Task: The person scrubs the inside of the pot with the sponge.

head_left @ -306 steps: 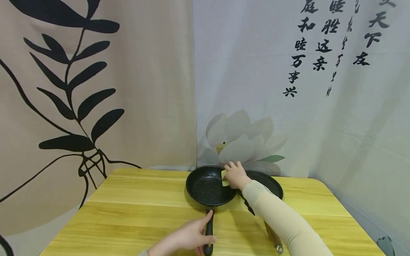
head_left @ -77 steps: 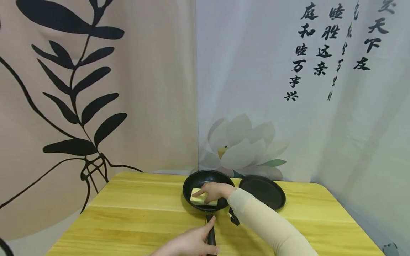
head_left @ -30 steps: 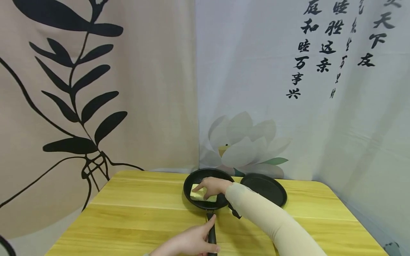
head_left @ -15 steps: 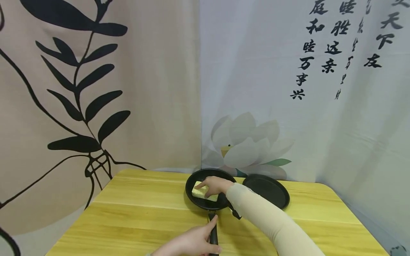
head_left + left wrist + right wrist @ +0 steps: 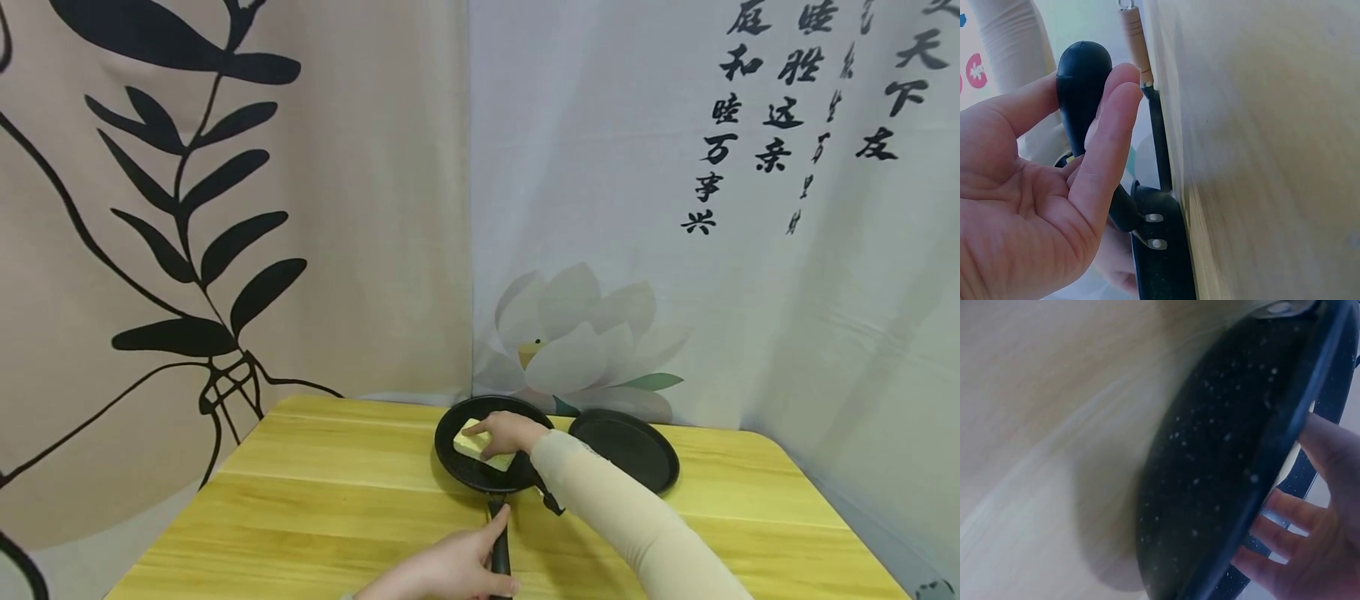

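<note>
A black frying pan (image 5: 447, 467) sits at the back of the wooden table, its handle (image 5: 500, 554) toward me. My left hand (image 5: 453, 567) holds that handle, thumb along its top. In the left wrist view the black handle (image 5: 1079, 94) runs between the thumb and fingers of my left hand (image 5: 1041, 200). My right hand (image 5: 512, 433) grips a pale yellow sponge (image 5: 468, 443) on the pan's inner base, index finger stretched over it. In the right wrist view the speckled pan wall (image 5: 1210, 462) hides most of the sponge, and my right hand (image 5: 1319, 531) reaches over the rim.
A shallow black pan (image 5: 630, 446) lies just right of the frying pan, partly behind my right sleeve (image 5: 630, 521). Its wooden handle (image 5: 1136, 40) shows in the left wrist view. A small black object (image 5: 553, 502) lies between the pans. A printed curtain (image 5: 360, 208) hangs behind the table (image 5: 300, 500).
Ten seconds ago the right hand held the sponge at the pan's right inner wall; now it is on the base, left of middle. Lately the sponge has turned slightly. The left hand keeps the handle.
</note>
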Motion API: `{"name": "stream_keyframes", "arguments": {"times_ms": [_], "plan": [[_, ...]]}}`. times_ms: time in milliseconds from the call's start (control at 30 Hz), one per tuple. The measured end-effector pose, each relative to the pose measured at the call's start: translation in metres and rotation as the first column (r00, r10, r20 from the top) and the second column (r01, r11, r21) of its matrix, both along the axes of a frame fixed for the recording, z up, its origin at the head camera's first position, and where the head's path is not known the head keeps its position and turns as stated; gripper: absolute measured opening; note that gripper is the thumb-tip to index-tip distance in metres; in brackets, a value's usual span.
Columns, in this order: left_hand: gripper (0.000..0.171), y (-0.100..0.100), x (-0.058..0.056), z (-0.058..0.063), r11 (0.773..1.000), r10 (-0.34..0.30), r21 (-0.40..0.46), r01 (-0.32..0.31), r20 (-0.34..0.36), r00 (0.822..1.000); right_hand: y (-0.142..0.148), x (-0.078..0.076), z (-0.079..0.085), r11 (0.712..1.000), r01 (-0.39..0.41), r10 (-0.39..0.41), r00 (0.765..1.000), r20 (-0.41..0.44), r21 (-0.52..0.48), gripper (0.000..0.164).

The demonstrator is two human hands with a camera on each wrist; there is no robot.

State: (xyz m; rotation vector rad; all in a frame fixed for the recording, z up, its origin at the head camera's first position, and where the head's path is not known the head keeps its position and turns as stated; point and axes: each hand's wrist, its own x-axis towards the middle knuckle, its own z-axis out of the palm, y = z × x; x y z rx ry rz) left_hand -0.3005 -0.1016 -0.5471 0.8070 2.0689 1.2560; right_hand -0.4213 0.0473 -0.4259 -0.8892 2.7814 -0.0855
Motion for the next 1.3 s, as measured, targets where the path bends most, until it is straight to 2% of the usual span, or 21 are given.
{"name": "stream_keyframes", "arguments": {"times_ms": [233, 600, 967, 1133, 1300], "plan": [[0.107, 0.003, 0.001, 0.006, 1.000, 0.002, -0.005, -0.002, -0.014, 1.000, 0.006, -0.005, 0.004, 0.998, 0.056, -0.055, 0.998, -0.027, 0.017, 0.056], [0.108, 0.004, 0.002, 0.008, 1.000, 0.000, -0.006, 0.000, -0.015, 1.000, 0.016, -0.004, 0.007, 0.989, 0.146, -0.146, 0.989, 0.003, 0.031, 0.057], [0.107, 0.003, 0.000, 0.001, 1.000, -0.003, -0.002, 0.003, 0.005, 1.000, 0.021, 0.004, 0.007, 0.982, 0.183, -0.184, 0.983, 0.014, 0.048, 0.058], [0.108, 0.001, -0.002, -0.002, 0.999, -0.012, 0.031, 0.010, 0.059, 0.998, 0.022, 0.006, 0.005, 0.982, 0.184, -0.184, 0.983, 0.011, 0.041, 0.058], [0.107, 0.001, -0.004, -0.005, 0.999, -0.021, 0.034, 0.019, 0.064, 0.998, 0.025, 0.007, 0.004, 0.985, 0.165, -0.165, 0.986, 0.010, 0.050, 0.058]]}}
